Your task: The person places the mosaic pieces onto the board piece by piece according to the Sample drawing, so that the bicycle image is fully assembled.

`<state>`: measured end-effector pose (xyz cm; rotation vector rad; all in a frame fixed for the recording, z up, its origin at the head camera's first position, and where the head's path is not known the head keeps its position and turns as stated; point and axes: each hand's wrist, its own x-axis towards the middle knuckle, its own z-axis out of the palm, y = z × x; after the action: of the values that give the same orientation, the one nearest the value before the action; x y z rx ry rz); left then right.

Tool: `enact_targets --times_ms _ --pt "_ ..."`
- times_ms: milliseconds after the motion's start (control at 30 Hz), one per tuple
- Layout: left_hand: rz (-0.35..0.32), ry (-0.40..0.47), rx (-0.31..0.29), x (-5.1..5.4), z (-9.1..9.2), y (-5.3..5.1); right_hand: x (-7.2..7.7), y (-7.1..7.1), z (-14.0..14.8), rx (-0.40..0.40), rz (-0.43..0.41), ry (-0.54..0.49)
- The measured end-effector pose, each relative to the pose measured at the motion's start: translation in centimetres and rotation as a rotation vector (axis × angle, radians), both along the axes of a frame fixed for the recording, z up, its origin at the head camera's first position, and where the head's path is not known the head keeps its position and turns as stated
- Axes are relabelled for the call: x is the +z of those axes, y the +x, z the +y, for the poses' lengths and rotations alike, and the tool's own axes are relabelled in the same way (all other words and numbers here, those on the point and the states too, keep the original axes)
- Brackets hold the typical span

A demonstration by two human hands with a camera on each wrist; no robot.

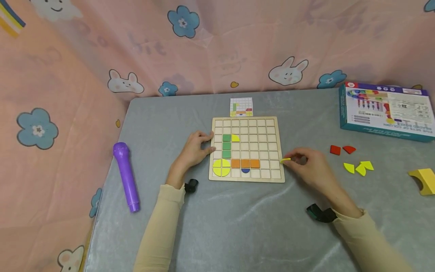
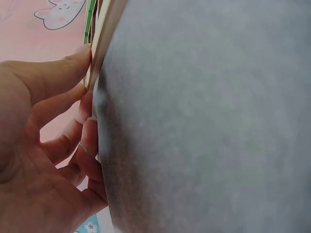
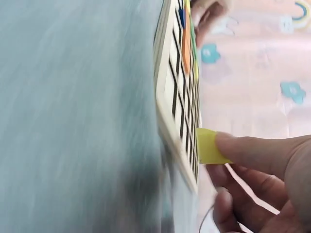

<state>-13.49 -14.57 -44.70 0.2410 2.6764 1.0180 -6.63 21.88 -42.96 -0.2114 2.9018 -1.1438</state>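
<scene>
Grey tabletop (image 1: pixel 244 223) against pink curtain (image 1: pixel 224 41)

Play corner hung in pink

Looks like a play corner; cannot tell whether in a home or elsewhere. Closed in by a pink curtain (image 1: pixel 234 37) printed with rabbits (image 1: pixel 287 73) and flowers (image 1: pixel 183 21). Fitted with a cloth-covered grey tabletop (image 1: pixel 238 226), laid with a purple microphone (image 1: pixel 127 177), a wooden grid board (image 1: pixel 253 145), a yellow block (image 1: pixel 427 178) and a brightly printed box (image 1: pixel 387 113).
</scene>
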Motion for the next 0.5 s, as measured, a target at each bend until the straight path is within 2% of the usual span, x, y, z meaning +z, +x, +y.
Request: enact_targets --times_ms 300,500 --pt "-0.004 0.005 -0.003 0.0 0.0 0.0 -0.7 -0.5 -3.3 0.116 0.024 -0.049" --pt "-0.001 0.002 -0.007 -0.1 -0.1 0.0 -1.3 -1.0 -4.1 0.156 0.004 -0.023"
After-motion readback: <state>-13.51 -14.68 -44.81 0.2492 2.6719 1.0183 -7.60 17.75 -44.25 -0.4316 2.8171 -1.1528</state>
